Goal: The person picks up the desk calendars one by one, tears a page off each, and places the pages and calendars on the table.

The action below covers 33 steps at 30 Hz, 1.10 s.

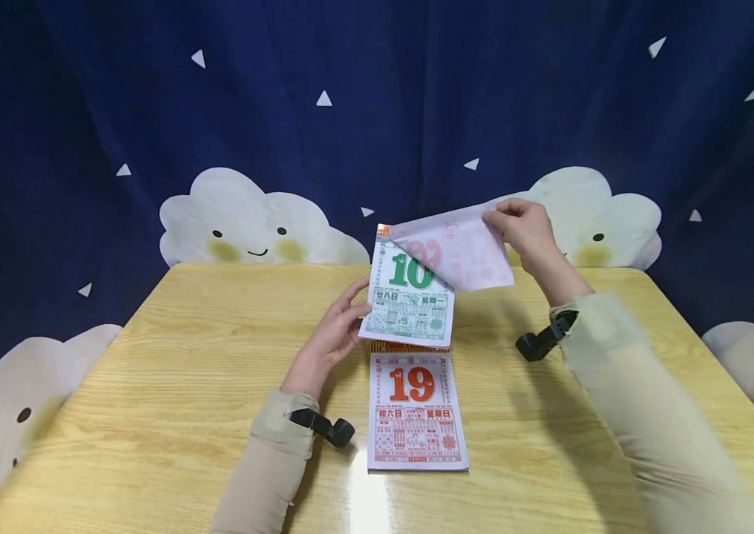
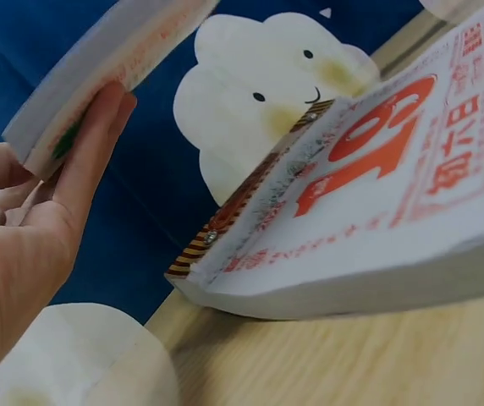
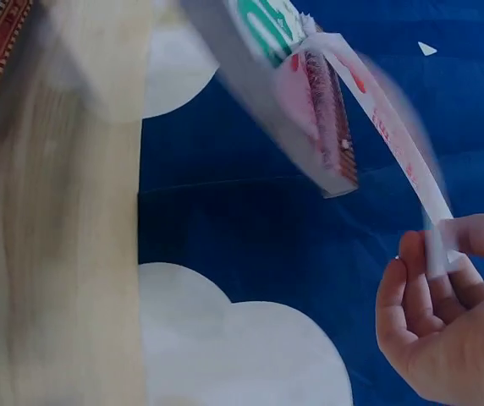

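Note:
My left hand grips the left edge of a tear-off calendar held up off the table, showing a green 10. In the left wrist view its thick page block sits between thumb and fingers. My right hand pinches a thin calendar sheet by its upper right part. That sheet is pulled up and to the right, covers the upper right of the green page, and seems attached near the top left. In the right wrist view the sheet stretches from the binding to my fingertips. A second calendar, with a red 19, lies just below.
Both calendars are at the middle of a light wooden table. A dark blue curtain with white clouds and small triangles hangs behind the table's far edge. A black wrist camera sits on my left wrist, another on my right.

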Tool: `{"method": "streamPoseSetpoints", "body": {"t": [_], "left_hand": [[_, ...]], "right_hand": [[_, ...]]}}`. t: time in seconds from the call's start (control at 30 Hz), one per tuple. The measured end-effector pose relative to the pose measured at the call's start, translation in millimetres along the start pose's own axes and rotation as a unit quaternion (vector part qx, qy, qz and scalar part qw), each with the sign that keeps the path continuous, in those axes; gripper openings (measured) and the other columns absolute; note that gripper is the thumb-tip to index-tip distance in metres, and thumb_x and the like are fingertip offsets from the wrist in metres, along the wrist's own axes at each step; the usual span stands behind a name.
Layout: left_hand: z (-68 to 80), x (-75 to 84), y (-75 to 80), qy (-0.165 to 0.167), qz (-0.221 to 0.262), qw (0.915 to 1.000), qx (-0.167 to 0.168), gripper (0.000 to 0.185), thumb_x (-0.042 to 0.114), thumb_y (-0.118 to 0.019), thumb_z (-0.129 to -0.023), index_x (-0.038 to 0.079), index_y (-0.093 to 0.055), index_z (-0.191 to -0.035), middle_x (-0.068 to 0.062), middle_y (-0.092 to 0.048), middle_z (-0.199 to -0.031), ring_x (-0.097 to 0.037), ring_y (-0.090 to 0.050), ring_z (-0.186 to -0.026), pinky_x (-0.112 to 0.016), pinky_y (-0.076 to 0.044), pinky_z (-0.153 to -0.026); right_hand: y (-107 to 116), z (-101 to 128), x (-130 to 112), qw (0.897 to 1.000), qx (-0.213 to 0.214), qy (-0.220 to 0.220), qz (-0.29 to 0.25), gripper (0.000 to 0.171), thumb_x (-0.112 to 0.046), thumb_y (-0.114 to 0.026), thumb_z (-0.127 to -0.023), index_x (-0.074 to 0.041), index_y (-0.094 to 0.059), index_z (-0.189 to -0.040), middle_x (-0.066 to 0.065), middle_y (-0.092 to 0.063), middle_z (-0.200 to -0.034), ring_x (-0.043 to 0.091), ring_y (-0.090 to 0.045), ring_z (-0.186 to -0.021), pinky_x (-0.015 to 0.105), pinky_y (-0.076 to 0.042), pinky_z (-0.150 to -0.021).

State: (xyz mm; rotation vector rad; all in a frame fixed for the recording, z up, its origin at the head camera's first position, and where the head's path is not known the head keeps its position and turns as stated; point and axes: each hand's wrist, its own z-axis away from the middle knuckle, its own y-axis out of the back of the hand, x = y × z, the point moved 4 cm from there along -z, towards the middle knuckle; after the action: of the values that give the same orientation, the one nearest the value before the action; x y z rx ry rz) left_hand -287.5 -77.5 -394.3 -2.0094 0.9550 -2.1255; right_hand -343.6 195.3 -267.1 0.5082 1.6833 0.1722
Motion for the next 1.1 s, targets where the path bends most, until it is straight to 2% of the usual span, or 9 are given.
{"method": "streamPoseSetpoints", "body": {"t": [0.1,0.23,0.33,0.47,0.53,0.6,0.73,0.93,1.1], "left_hand": [[-1.6,-1.3,-1.1,-0.003,-0.014,0.9999,0.01,0.054,-0.004,-0.037,-0.092,0.011,-0.025,-0.143,-0.003,-0.064,-0.097,-0.015,-0.063,-0.076,-0.025,-0.055,-0.067],[-3.1,-9.9,-3.9,0.02,-0.033,0.9989,0.029,0.055,-0.002,-0.039,-0.09,0.011,-0.026,-0.141,-0.013,-0.057,-0.11,-0.016,-0.062,-0.081,-0.026,-0.054,-0.072],[-5.0,-17.7,-10.3,0.038,-0.034,0.9986,0.015,0.057,-0.004,-0.037,-0.088,0.01,-0.023,-0.142,-0.024,-0.048,-0.124,-0.016,-0.062,-0.085,-0.027,-0.053,-0.074],[-7.7,-21.9,-21.6,0.061,-0.017,0.998,-0.006,0.065,-0.008,-0.033,-0.084,0.012,-0.018,-0.144,-0.027,-0.04,-0.133,-0.017,-0.06,-0.088,-0.029,-0.052,-0.074],[-10.2,-22.8,-25.2,0.072,-0.005,0.9974,0.001,0.066,-0.008,-0.032,-0.083,0.013,-0.02,-0.144,-0.024,-0.042,-0.131,-0.018,-0.061,-0.088,-0.031,-0.053,-0.074],[-13.7,-25.0,-26.9,0.08,-0.002,0.9966,0.016,0.06,-0.004,-0.033,-0.087,0.016,-0.023,-0.143,-0.021,-0.047,-0.126,-0.018,-0.062,-0.085,-0.032,-0.054,-0.072],[-16.5,-26.5,-29.1,0.086,-0.03,0.9951,0.039,0.046,0.013,-0.035,-0.097,0.02,-0.028,-0.142,-0.014,-0.055,-0.114,-0.016,-0.063,-0.079,-0.032,-0.055,-0.07],[-12.8,-27.1,-23.9,0.078,-0.031,0.9939,0.071,0.043,0.018,-0.037,-0.098,0.021,-0.033,-0.141,-0.008,-0.06,-0.101,-0.012,-0.063,-0.074,-0.026,-0.055,-0.065],[-7.9,-25.2,-19.3,0.068,-0.036,0.9946,0.07,0.042,0.019,-0.037,-0.098,0.019,-0.035,-0.14,-0.003,-0.062,-0.095,-0.01,-0.063,-0.072,-0.023,-0.054,-0.062]], "right_hand": [[-0.4,-3.1,-11.8,1.0,-0.012,0.013,0.007,0.023,-0.021,-0.061,-0.084,0.0,-0.058,-0.093,-0.006,-0.051,-0.079,0.006,-0.046,-0.07,0.016,-0.042,-0.059],[-7.1,-5.2,-29.5,0.997,-0.039,0.045,0.042,0.02,-0.022,-0.062,-0.084,-0.003,-0.061,-0.091,-0.004,-0.055,-0.081,0.011,-0.048,-0.076,0.02,-0.041,-0.064],[-15.6,-4.5,-45.6,0.992,-0.066,0.074,0.076,0.021,-0.025,-0.061,-0.085,-0.006,-0.063,-0.093,0.001,-0.06,-0.089,0.014,-0.05,-0.083,0.023,-0.041,-0.07],[-28.6,-2.1,-65.8,0.985,-0.092,0.096,0.106,0.022,-0.029,-0.059,-0.085,-0.01,-0.065,-0.095,0.004,-0.062,-0.097,0.016,-0.052,-0.087,0.026,-0.042,-0.076],[-35.2,0.5,-73.5,0.982,-0.105,0.108,0.112,0.021,-0.029,-0.059,-0.085,-0.011,-0.065,-0.095,0.004,-0.062,-0.098,0.018,-0.053,-0.088,0.029,-0.043,-0.078],[-40.9,4.4,-79.7,0.978,-0.121,0.122,0.116,0.02,-0.029,-0.059,-0.086,-0.012,-0.066,-0.095,0.004,-0.062,-0.098,0.019,-0.054,-0.088,0.031,-0.044,-0.079],[-46.5,11.2,-89.4,0.97,-0.143,0.148,0.13,0.019,-0.029,-0.059,-0.086,-0.013,-0.065,-0.093,0.004,-0.063,-0.095,0.019,-0.054,-0.088,0.033,-0.044,-0.08],[-32.3,5.2,-94.5,0.969,-0.106,0.141,0.173,0.027,-0.034,-0.057,-0.087,-0.009,-0.066,-0.095,0.007,-0.062,-0.094,0.019,-0.053,-0.085,0.029,-0.043,-0.072],[-15.1,-6.0,-83.3,0.974,-0.079,0.11,0.183,0.034,-0.038,-0.056,-0.086,-0.007,-0.065,-0.097,0.007,-0.06,-0.097,0.018,-0.051,-0.084,0.027,-0.042,-0.068]]}}
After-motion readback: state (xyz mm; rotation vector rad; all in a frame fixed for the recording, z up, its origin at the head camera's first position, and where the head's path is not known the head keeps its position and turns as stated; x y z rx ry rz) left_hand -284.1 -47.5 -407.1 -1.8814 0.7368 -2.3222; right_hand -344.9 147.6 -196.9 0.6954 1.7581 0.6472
